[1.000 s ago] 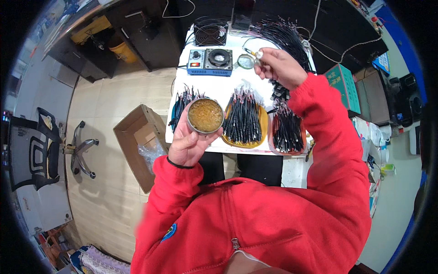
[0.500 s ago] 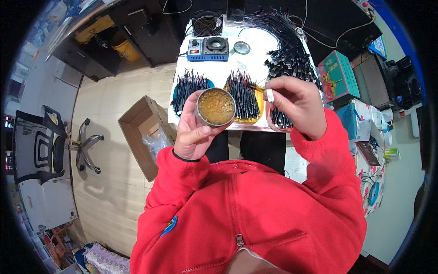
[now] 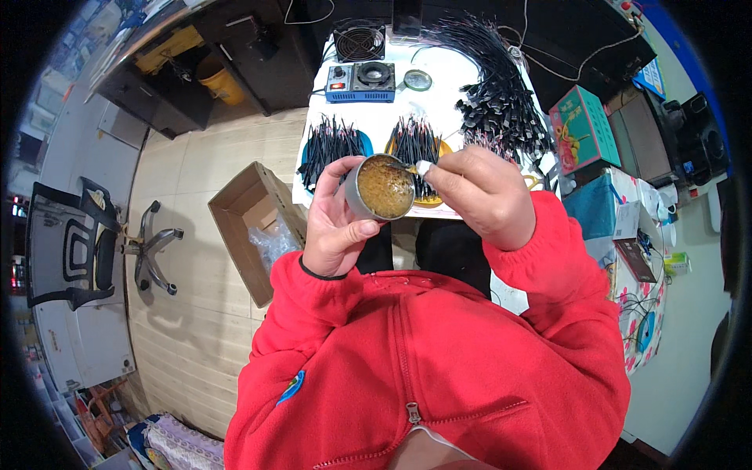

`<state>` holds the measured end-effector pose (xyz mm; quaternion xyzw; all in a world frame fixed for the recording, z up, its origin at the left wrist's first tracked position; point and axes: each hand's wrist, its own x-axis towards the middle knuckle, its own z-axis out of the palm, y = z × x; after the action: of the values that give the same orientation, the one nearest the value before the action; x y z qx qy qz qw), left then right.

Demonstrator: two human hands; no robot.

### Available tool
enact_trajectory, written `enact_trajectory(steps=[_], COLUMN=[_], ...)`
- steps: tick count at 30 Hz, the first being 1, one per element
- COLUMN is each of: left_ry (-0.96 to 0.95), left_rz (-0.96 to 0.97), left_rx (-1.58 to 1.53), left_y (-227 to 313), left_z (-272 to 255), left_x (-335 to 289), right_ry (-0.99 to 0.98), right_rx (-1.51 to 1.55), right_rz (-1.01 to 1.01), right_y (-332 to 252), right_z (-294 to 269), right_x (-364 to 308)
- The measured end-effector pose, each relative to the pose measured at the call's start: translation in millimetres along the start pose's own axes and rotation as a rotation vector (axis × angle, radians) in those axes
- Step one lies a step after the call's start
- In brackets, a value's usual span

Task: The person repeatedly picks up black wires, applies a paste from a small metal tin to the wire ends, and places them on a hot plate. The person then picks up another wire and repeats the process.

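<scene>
My left hand (image 3: 333, 227) grips a small round metal tin (image 3: 356, 197), tilted with its mouth to the right. Grainy amber paste (image 3: 384, 192) fills it. My right hand (image 3: 489, 200) pinches a thin brush (image 3: 409, 168), its dark tip at the tin's upper rim. A white wrap (image 3: 424, 168) shows at my right fingertips. Just beyond the tin stand bundles of black cables in a blue tray (image 3: 366, 144) and a yellow tray (image 3: 445, 149). My right hand partly hides another bundle.
On the white table sit a blue box with a dial and round pot (image 3: 368, 82), a fan (image 3: 360, 43), a round glass disc (image 3: 417, 80) and a heap of black cables (image 3: 505, 117). A cardboard box (image 3: 235, 200) and an office chair (image 3: 74, 247) stand at left.
My right hand has moved left and down, bringing the brush to the tin's mouth. The tin has shifted slightly right and tipped toward the brush.
</scene>
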<state>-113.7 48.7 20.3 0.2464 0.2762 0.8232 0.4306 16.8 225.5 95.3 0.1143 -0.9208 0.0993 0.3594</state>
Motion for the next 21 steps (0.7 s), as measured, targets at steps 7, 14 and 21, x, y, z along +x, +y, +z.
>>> enact_trajectory(steps=[7, 14, 21], left_ry=[0.013, -0.019, -0.034], left_rz=[0.015, 0.009, -0.048], left_rx=[0.038, 0.011, -0.019], left_y=[-1, -1, 3], left_z=[-5, -5, -2], left_x=[1, 2, -2], right_ry=[-0.065, 0.008, -0.008], right_rx=[0.089, 0.135, 0.155], right_rz=[0.013, 0.158, 0.076], right_y=[-11, -13, -7], right_z=[-8, -14, 2], right_x=[-5, 1, 2])
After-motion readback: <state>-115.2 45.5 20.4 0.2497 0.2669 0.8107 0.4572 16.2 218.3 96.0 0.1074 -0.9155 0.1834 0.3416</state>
